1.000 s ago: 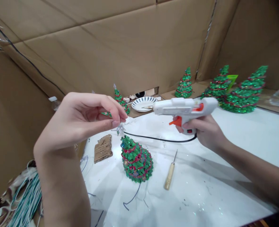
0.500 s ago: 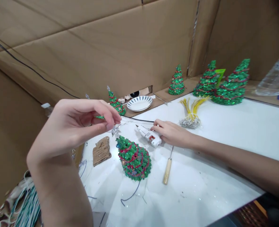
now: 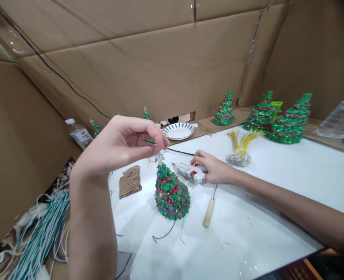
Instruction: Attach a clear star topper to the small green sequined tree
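A small green Christmas tree (image 3: 172, 193) with red garland and coloured beads stands on the white table. My left hand (image 3: 131, 138) reaches over its tip, thumb and fingers pinched on a clear star (image 3: 159, 158) at the very top. My right hand (image 3: 214, 167) lies around the back of a white hot glue gun (image 3: 188, 171), which rests on its side with its nozzle pointing left; part of the gun is hidden by the fingers. Just below that hand is an awl (image 3: 209, 212) with a wooden handle.
A torn cardboard piece (image 3: 130, 182) lies left of the tree. Behind are a striped plate (image 3: 178, 131) and a tied bundle of yellow wires (image 3: 239, 151). More trees (image 3: 288, 120) stand at the back right, near a plastic bottle (image 3: 339, 116). Teal cords (image 3: 42, 233) hang at lower left.
The view has shifted, so most things appear further right or lower. My right hand has closed further around the glue gun. My left hand stays pinched at the star on the tree tip.
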The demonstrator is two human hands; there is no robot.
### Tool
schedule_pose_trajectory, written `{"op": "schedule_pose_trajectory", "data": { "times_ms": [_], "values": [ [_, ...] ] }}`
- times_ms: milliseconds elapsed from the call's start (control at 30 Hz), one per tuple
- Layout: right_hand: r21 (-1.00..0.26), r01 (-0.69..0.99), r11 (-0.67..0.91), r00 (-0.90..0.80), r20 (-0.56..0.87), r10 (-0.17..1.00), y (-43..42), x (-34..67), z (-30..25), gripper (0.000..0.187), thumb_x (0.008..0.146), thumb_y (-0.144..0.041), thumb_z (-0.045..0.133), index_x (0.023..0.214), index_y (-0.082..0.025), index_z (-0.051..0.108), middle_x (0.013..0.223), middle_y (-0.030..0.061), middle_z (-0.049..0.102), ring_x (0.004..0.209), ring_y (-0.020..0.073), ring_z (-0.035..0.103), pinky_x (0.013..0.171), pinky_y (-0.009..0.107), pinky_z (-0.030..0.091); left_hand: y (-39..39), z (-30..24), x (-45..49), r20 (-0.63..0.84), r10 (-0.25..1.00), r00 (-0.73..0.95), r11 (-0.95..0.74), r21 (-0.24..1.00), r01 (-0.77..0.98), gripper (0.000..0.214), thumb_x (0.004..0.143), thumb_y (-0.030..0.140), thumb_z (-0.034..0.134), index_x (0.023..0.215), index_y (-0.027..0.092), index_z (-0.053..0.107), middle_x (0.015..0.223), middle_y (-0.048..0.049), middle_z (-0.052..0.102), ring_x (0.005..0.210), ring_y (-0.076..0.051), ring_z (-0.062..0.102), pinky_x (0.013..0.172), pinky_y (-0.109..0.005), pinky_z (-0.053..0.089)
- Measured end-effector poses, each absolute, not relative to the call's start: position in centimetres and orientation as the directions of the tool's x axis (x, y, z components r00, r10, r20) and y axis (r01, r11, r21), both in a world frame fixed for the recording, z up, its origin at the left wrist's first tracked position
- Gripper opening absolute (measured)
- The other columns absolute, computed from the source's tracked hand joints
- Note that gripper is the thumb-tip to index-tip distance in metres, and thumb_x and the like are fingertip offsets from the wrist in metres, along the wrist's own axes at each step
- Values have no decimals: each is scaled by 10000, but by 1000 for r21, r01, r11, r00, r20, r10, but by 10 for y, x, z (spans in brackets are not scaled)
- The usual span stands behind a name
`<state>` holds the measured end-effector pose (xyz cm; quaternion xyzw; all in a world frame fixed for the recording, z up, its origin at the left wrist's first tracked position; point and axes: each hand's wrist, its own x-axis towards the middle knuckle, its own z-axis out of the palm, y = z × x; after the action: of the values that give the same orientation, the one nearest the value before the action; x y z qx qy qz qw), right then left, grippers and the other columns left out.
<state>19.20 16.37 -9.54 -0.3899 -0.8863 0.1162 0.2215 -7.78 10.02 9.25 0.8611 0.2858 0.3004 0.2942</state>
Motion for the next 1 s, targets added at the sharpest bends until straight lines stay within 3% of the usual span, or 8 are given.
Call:
{"op": "schedule_pose_trajectory", "data": {
  "times_ms": [100, 167, 300, 400, 467, 700, 1000],
  "values": [
    [-442, 583, 682, -624, 294, 724, 166, 196, -89, 502, 569, -20, 530, 1046, -168, 578, 1034, 67, 502, 975, 184, 552, 888, 305, 474, 101, 93, -79, 356, 643, 678, -678, 677, 287, 160, 766, 64, 602, 751, 208, 671, 842, -27, 682, 803, -142, 633, 683, -245, 532],
    [-471, 557, 684, -609, 329, 722, 160, 195, -78, 456, 599, -30, 535, 1033, -168, 572, 1051, 68, 512, 1026, 185, 539, 947, 323, 446, 101, 94, -79, 362, 638, 680, -683, 673, 282, 158, 757, 59, 597, 730, 201, 661, 819, -25, 677, 805, -145, 632, 691, -248, 531],
    [-519, 530, 671, -514, 432, 741, 123, 168, -49, 321, 782, -288, 599, 1071, -168, 528, 1088, 84, 552, 1028, 198, 540, 935, 372, 440, 101, 95, -80, 356, 635, 686, -678, 682, 273, 153, 723, 54, 596, 730, 197, 648, 813, -23, 678, 803, -148, 632, 682, -249, 530],
    [-648, 517, 560, -461, 341, 819, 92, 136, -33, 645, 674, -533, 717, 1186, -210, 496, 1152, 76, 582, 1020, 221, 563, 887, 391, 470, 100, 95, -80, 353, 632, 690, -674, 689, 266, 153, 713, 52, 591, 743, 193, 643, 820, -31, 679, 808, -151, 633, 680, -246, 529],
    [-716, 491, 496, -446, 283, 849, 82, 119, -30, 725, 657, -581, 713, 1237, -228, 461, 1160, 81, 588, 971, 217, 585, 798, 372, 504, 99, 95, -80, 353, 630, 692, -676, 688, 265, 150, 714, 51, 585, 742, 188, 639, 824, -38, 680, 811, -151, 632, 684, -245, 531],
    [-818, 361, 447, -487, 243, 839, 95, 109, -33, 493, 701, -462, 724, 1083, -197, 559, 1078, 48, 623, 927, 169, 617, 753, 306, 532, 97, 95, -81, 346, 635, 690, -674, 685, 276, 154, 725, 26, 570, 752, 162, 637, 843, -51, 685, 841, -158, 636, 721, -266, 533],
    [-842, 287, 457, -557, 242, 794, 101, 112, -33, 489, 681, -404, 748, 1075, -169, 578, 1076, 64, 621, 931, 165, 620, 775, 303, 546, 98, 95, -78, 352, 644, 680, -687, 657, 311, 153, 709, 34, 581, 739, 170, 643, 813, -43, 685, 846, -174, 647, 704, -276, 539]
  ]
}}
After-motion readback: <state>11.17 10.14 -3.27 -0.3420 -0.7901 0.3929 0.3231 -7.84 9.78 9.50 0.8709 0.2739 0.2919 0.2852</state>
